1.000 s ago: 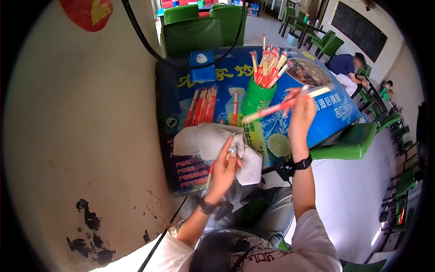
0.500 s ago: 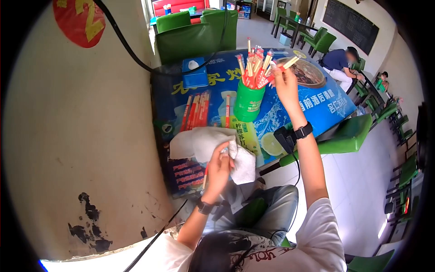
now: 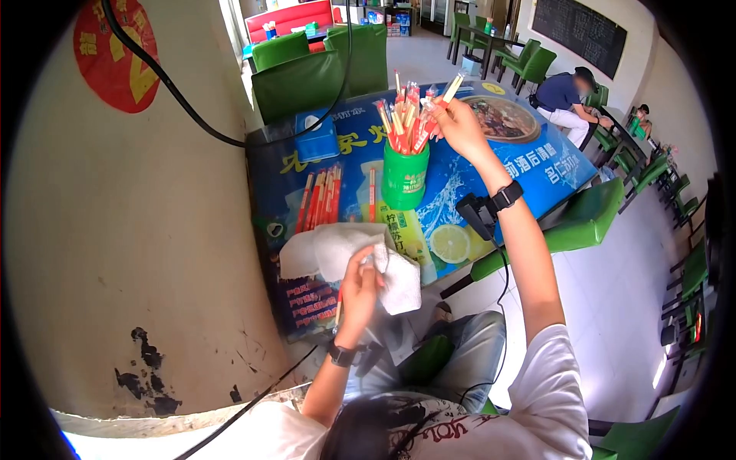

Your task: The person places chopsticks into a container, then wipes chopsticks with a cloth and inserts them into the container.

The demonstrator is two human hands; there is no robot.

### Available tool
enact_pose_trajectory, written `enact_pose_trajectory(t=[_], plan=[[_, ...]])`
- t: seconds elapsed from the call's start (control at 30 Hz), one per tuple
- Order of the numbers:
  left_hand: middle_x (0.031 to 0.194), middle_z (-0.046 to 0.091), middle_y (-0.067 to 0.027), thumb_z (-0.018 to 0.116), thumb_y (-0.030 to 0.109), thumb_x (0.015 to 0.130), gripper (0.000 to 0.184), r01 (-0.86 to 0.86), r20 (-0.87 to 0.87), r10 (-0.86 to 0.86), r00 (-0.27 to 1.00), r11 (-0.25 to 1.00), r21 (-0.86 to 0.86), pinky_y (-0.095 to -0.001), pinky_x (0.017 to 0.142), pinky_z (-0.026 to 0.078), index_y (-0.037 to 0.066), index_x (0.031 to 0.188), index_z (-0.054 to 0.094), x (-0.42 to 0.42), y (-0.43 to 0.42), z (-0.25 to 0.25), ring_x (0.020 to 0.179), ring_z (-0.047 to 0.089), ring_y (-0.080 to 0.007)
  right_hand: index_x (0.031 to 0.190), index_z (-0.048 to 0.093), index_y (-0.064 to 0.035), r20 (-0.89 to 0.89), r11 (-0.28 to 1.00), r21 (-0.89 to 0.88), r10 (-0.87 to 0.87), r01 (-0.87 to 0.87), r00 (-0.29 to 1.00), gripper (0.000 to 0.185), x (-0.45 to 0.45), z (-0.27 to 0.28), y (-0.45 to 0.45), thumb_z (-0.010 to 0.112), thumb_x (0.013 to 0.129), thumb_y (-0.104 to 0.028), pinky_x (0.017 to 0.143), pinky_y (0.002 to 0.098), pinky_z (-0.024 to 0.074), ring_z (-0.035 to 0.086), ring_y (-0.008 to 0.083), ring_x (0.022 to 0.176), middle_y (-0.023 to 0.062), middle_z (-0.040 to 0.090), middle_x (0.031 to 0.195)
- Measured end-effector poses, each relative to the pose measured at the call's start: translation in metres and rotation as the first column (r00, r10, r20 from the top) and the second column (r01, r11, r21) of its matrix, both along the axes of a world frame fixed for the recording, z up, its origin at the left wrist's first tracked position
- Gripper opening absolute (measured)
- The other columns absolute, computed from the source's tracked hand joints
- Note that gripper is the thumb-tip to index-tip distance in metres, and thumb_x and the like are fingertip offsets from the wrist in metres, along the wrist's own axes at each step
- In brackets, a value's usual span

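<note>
My right hand pinches a wrapped chopstick packet whose lower part is among the other packets in the green holder. Low at the table's near edge, my left hand is closed on a white cloth, which lies bunched on the table. A chopstick packet shows beside that hand, partly hidden by it. Beyond the cloth lie several red-and-white packets side by side, with a single packet to their right.
A blue box stands at the table's far left. Green chairs are behind the table, and another green chair is at its right. A wall borders the left side. A seated person is at another table. A black cable hangs overhead.
My right hand has brought its packet from above the table's right part to the holder, its lower end now among the others. My left hand stays at the cloth. The view has shifted.
</note>
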State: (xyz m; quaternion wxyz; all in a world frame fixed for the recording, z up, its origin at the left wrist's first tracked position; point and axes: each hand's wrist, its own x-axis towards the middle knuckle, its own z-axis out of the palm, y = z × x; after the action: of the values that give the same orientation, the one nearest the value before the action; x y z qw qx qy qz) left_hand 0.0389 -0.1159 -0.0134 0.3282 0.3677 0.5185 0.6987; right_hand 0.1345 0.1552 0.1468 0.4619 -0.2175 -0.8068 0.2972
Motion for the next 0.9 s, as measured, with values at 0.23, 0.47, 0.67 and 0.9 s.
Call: enact_pose_trajectory(t=[0.23,0.47,0.67,0.9], plan=[[0.062,0.050,0.0017,0.036,0.008,0.093,0.031,0.001,0.003,-0.001,1.000,1.000,-0.008,-0.0177,0.050,0.033,0.006,0.123,0.047,0.002,0.000,0.005,0.053,0.040,-0.0040,0.102,0.055,-0.0009,0.021,0.999,0.021,0.037,-0.037,0.999,0.016,-0.002,0.011,-0.002,0.050,0.093,-0.014,0.052,0.0229,0.0442,0.051,0.0065,0.058,0.0013,0.057,0.075],[0.062,0.050,0.0024,0.036,0.009,0.094,0.030,0.011,0.010,-0.011,1.000,1.000,-0.014,-0.0173,0.050,0.033,0.006,0.122,0.047,0.002,0.000,0.006,0.053,0.040,-0.0037,0.097,0.058,0.0041,0.100,0.998,-0.064,0.033,-0.027,0.994,0.020,-0.010,-0.009,0.001,0.055,0.088,-0.013,0.061,0.0321,0.0480,0.063,0.0194,0.069,0.0154,0.064,0.076],[0.063,0.050,0.0028,0.036,0.010,0.095,0.030,0.019,-0.005,-0.019,1.000,0.999,-0.034,-0.0172,0.050,0.033,0.007,0.122,0.047,0.003,-0.001,0.008,0.054,0.040,-0.0033,0.096,0.056,0.0021,0.130,0.984,-0.160,0.095,-0.074,0.987,0.018,-0.006,-0.026,0.009,0.053,0.091,-0.015,0.050,0.0243,0.0457,0.054,0.0085,0.054,0.0030,0.058,0.068],[0.063,0.050,0.0027,0.037,0.010,0.095,0.029,0.024,0.011,-0.024,1.000,1.000,-0.018,-0.0171,0.050,0.033,0.007,0.122,0.047,0.003,-0.001,0.006,0.053,0.040,-0.0031,0.095,0.061,-0.0002,0.263,0.991,0.134,-0.027,-0.009,0.965,0.018,-0.012,-0.033,-0.014,0.060,0.083,-0.013,0.065,0.0339,0.0486,0.063,0.0274,0.073,0.0170,0.065,0.080]])
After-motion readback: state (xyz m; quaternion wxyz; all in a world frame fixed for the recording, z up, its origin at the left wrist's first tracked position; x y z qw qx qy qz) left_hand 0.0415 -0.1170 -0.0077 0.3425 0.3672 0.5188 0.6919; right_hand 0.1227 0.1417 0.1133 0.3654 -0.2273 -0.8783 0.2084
